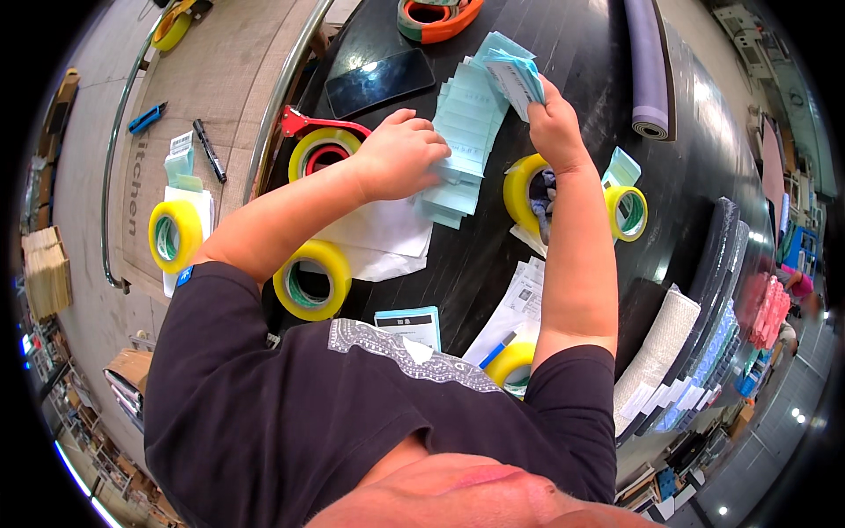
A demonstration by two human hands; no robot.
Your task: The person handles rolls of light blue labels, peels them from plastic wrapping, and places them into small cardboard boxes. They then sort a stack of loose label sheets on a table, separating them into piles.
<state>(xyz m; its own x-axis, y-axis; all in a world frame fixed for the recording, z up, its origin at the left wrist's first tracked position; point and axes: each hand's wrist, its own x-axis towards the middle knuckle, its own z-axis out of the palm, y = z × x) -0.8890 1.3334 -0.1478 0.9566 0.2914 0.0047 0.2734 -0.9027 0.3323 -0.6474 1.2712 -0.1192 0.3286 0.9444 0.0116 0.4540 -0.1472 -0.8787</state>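
A fanned-out strip of light blue printed labels point(462, 119) lies across the black tabletop in front of me. My right hand point(556, 132) is closed around a small stack of light blue labels point(516, 81), raised at the strip's far end. At the strip's left edge, my left hand point(400, 158) hovers or rests with loosely bent fingers apart; blur near its thumb hides whether it touches the labels. Just left of that hand is a red tape dispenser point(321, 123) with a yellow roll. Another yellow tape roll point(521, 198) lies below my right wrist, with dark cloth in its core.
A dark phone point(380, 83) and an orange-green tape roll point(431, 21) lie farther off. Yellow rolls point(312, 282) point(626, 214) flank my arms. White papers point(370, 233) lie under my left forearm. Rolled mats point(650, 79) point(660, 352) line the right. A metal rail point(282, 97) edges the left.
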